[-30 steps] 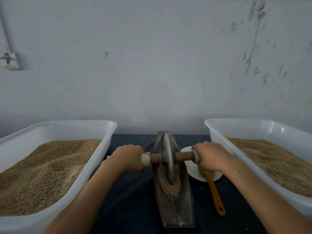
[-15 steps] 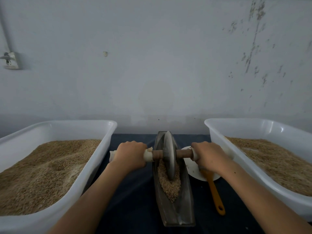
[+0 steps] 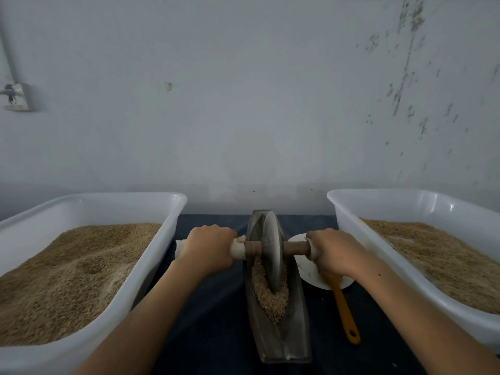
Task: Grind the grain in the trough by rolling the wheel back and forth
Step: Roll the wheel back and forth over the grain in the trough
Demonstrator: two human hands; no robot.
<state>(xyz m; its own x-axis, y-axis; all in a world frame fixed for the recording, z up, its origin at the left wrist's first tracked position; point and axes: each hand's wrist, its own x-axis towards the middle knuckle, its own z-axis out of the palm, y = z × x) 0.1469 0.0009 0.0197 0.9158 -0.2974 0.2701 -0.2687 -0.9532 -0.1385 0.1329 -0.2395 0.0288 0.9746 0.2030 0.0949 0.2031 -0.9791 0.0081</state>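
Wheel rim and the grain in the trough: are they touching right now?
Touching. The head view shows the wheel with its lower edge sunk into the grain, which is heaped against both faces inside the trough.

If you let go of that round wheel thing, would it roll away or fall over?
The wheel is thin and stands on its edge, so it would probably tip until its axle caught the trough rim. It sits in grain, which likely slows rolling. It looks like metal, so probably heavy.
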